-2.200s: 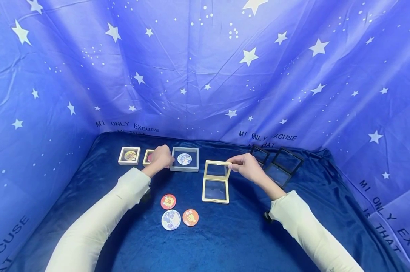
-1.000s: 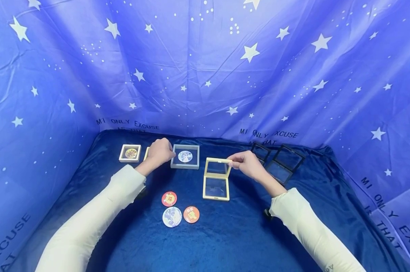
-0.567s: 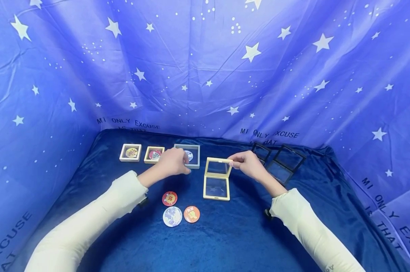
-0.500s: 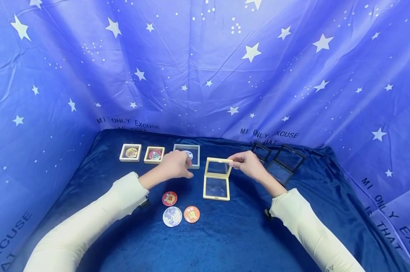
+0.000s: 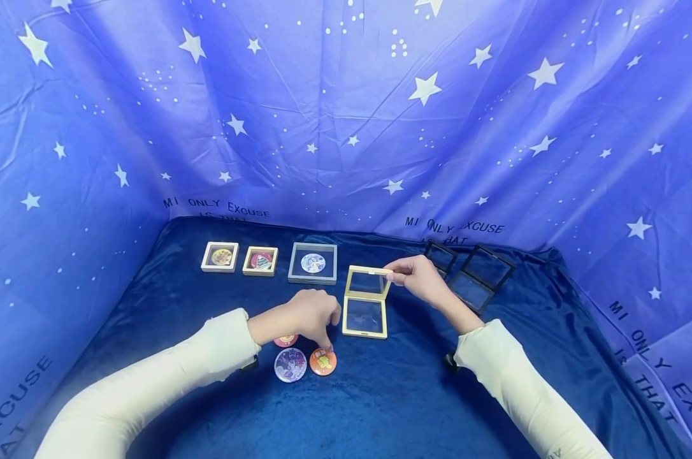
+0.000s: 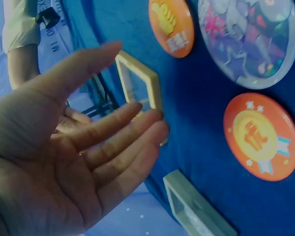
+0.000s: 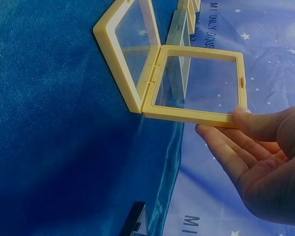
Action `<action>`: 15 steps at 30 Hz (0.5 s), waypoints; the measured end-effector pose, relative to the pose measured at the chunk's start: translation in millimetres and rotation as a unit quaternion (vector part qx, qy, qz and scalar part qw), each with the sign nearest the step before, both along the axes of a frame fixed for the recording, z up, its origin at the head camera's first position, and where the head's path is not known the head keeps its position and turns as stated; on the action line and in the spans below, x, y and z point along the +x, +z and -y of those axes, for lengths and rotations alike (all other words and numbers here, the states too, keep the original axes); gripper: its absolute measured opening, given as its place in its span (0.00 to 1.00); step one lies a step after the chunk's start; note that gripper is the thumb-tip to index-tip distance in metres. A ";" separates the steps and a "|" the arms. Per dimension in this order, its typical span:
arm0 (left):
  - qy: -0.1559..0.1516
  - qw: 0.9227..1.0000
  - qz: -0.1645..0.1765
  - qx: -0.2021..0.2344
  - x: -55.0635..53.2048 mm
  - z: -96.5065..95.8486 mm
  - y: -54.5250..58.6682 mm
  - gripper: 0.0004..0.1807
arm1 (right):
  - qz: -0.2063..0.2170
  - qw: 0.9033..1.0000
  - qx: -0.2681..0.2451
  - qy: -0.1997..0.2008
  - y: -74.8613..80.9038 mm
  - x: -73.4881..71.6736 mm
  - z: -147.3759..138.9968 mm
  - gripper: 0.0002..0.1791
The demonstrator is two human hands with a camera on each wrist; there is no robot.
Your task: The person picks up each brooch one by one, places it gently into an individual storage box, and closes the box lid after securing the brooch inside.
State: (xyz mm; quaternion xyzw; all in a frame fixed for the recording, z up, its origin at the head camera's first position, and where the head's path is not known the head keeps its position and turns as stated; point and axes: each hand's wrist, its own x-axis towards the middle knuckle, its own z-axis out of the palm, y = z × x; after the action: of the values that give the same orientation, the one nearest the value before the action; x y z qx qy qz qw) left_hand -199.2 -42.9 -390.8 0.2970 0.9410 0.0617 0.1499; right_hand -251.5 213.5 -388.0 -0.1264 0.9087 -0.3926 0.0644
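My left hand [image 5: 308, 312], fingers loosely spread and holding nothing, hovers above the round badges. Its thumb is close to an orange button badge [image 5: 323, 364] with a yellow thumbs-up; the left wrist view shows a gap between them. Beside that badge lies a larger purple-and-white badge [image 5: 290, 365]. A red badge [image 6: 255, 140] is partly hidden under the hand in the head view. With thumb and fingers my right hand [image 5: 417, 279] pinches the corner of the raised lid of a cream-yellow hinged display frame [image 7: 201, 50]. Clear film fills both halves, and the lower half rests on the cloth.
Along the back left stand a white frame [image 5: 220, 269], a small yellow frame [image 5: 260, 273] and a grey frame [image 5: 313, 280], each with a badge inside. Black open frames [image 5: 479, 277] lie at the back right, behind my right hand. Starry curtain [image 5: 346, 115] surrounds the blue cloth.
My left hand has left the framed badges at the back and come forward and right, over the loose badges. The right hand keeps its hold on the yellow frame's lid.
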 end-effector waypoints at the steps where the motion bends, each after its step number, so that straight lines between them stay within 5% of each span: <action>1: -0.012 1.000 0.007 -0.010 0.8 -0.3 -1.8 0.25 | -0.001 1.000 -0.001 0.001 -0.2 -0.3 0.2 0.11; 10: -0.094 0.992 0.042 -0.068 11.2 -1.2 -14.3 0.28 | -0.006 1.000 0.001 0.002 1.1 1.9 0.9 0.10; 15: -0.114 0.990 0.046 -0.072 15.1 -3.4 -17.4 0.31 | 0.000 1.000 0.000 -0.002 0.7 1.4 1.4 0.11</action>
State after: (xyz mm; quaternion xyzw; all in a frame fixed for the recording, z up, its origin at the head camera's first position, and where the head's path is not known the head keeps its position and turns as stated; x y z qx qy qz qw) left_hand -184.1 -39.5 -408.2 0.3878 0.8951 -0.0100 0.2197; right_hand -250.2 212.1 -387.2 -0.1243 0.9091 -0.3926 0.0631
